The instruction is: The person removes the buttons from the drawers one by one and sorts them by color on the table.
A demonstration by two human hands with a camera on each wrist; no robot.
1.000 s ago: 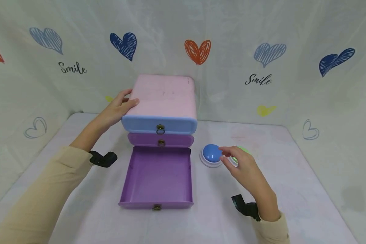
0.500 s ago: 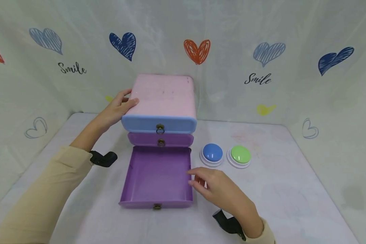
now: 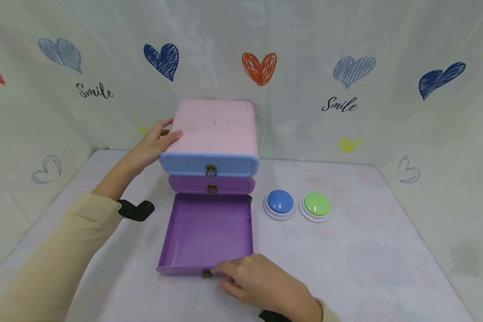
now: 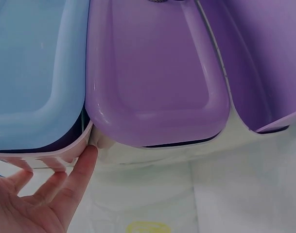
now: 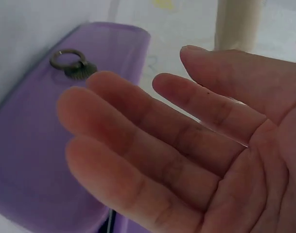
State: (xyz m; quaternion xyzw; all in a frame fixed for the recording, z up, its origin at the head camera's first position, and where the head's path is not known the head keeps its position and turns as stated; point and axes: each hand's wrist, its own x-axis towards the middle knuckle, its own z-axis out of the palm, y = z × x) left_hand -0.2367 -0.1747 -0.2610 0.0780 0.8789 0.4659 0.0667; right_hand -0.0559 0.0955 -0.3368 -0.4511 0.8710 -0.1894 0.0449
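Note:
A small drawer cabinet (image 3: 216, 123) with a pink top stands in the middle. Its blue top drawer (image 3: 193, 164) and purple middle drawer (image 3: 185, 184) are closed. The purple bottom drawer (image 3: 211, 232) is pulled out, with nothing inside it. My left hand (image 3: 154, 143) rests against the cabinet's upper left side, its fingertips touching the pink shell in the left wrist view. At the front of the bottom drawer is my right hand (image 3: 261, 281), fingers extended beside the brass ring pull (image 5: 72, 63). In the right wrist view nothing lies in its palm.
A blue push button (image 3: 280, 202) and a green push button (image 3: 317, 204) on white bases sit right of the cabinet. Behind the white table hangs a pale curtain (image 3: 298, 116) printed with hearts.
My right hand has left the push buttons and moved left and nearer, to the front of the open bottom drawer. My left hand has stayed on the cabinet.

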